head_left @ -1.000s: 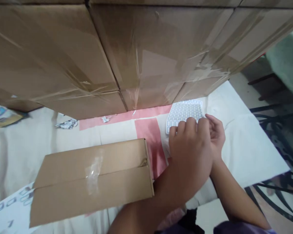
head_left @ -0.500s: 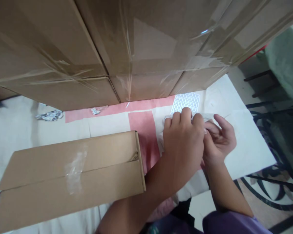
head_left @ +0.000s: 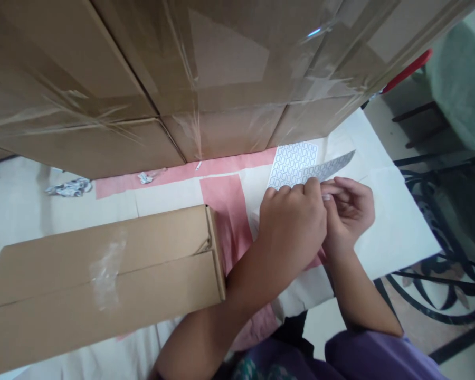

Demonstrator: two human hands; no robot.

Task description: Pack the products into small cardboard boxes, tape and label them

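Observation:
My left hand [head_left: 293, 219] is closed, fingers curled down over the near edge of a label sheet [head_left: 331, 165] printed with rows of small outlined boxes. The free part of this sheet rises at a slant to the right, beyond the knuckles. Right beside it, my right hand [head_left: 349, 211] pinches at the same edge, thumb against forefinger, with the other fingers loosely curled. What lies between the fingertips is mostly hidden. A second label sheet [head_left: 292, 160] of the same pattern lies flat on the cloth just behind the hands.
Large taped cardboard boxes [head_left: 229, 79] form a wall along the back. A long taped carton [head_left: 154, 274] lies at left on the pink-and-white cloth [head_left: 225, 216]. Crumpled wrapping [head_left: 69, 187] lies at far left. Black scrolled metalwork [head_left: 439, 295] stands beyond the table's right edge.
The held label sheet has tilted up, so its printed face now shows above my hands. Both hands stay close together. The whole view has shifted slightly.

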